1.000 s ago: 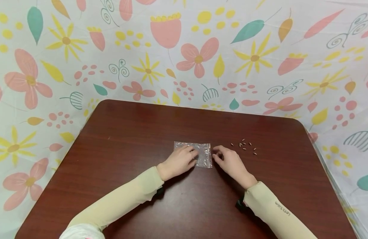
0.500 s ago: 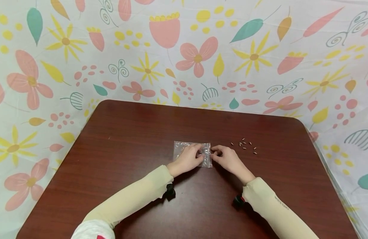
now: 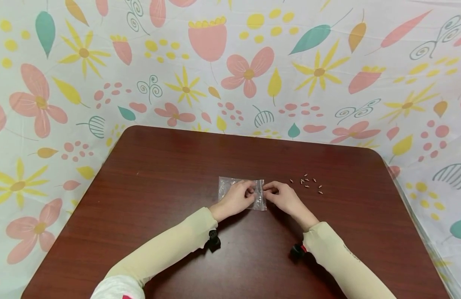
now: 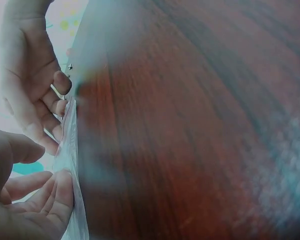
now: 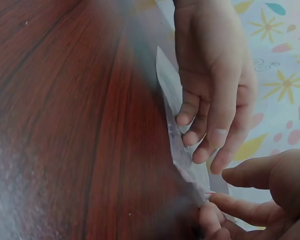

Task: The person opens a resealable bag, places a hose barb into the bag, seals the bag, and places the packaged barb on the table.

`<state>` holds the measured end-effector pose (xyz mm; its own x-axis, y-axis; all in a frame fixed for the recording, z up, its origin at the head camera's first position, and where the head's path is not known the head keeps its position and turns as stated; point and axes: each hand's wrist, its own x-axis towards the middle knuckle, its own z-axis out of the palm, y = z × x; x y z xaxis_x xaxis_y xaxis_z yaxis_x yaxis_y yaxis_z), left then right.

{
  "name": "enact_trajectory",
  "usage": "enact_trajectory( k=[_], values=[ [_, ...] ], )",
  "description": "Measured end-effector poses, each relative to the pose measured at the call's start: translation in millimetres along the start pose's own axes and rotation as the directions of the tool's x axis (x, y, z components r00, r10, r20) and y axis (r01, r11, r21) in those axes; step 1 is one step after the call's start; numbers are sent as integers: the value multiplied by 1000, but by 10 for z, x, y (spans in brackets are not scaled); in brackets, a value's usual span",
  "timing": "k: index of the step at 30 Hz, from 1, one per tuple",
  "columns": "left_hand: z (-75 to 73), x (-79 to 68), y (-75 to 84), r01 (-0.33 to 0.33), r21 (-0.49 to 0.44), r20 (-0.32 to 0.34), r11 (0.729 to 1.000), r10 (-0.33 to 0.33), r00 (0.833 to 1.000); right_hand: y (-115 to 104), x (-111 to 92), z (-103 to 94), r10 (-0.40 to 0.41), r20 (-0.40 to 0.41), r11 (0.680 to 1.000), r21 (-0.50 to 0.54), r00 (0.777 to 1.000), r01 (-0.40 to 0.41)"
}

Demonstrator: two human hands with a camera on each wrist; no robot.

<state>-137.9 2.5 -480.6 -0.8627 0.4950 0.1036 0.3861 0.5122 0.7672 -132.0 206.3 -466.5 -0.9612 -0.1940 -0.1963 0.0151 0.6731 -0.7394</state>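
Observation:
A clear zip bag (image 3: 225,185) lies flat on the table, its zip edge facing right. My left hand (image 3: 235,198) rests on the bag, and its fingertips (image 4: 65,186) touch the plastic with the thumb held apart. At the zip edge is my right hand (image 3: 287,198). In the right wrist view, its index fingertip (image 5: 217,200) is at the bag's corner, while the thumb (image 5: 245,175) stands away from it with a gap between. Whether anything is inside the bag cannot be made out.
Several small metal pieces (image 3: 306,180), like tiny screws, lie scattered just beyond the right hand. The dark wooden table (image 3: 170,158) has rounded far corners. A floral-printed cloth (image 3: 249,74) hangs behind it and along its sides.
My left hand has slid right across the bag toward the zip edge. My right hand has shifted slightly left, up to that edge. The small metal pieces have not moved.

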Motion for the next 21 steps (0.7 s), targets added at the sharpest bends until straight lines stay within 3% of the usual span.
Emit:
enact_trajectory(
  k=[5,10,21],
  values=[
    [4,-7,-21,8,-1,2,1000,-8,1000,12,-11,28,-11,24,990,137,1000,8],
    [20,-7,-41,21,6,15,1000,-21,1000,22,-28,56,19,0,980,196,1000,-19],
    [-8,14,-31,14,-17,11,1000,-14,1000,18,26,57,-3,-17,991,131,1000,5]
  ],
)
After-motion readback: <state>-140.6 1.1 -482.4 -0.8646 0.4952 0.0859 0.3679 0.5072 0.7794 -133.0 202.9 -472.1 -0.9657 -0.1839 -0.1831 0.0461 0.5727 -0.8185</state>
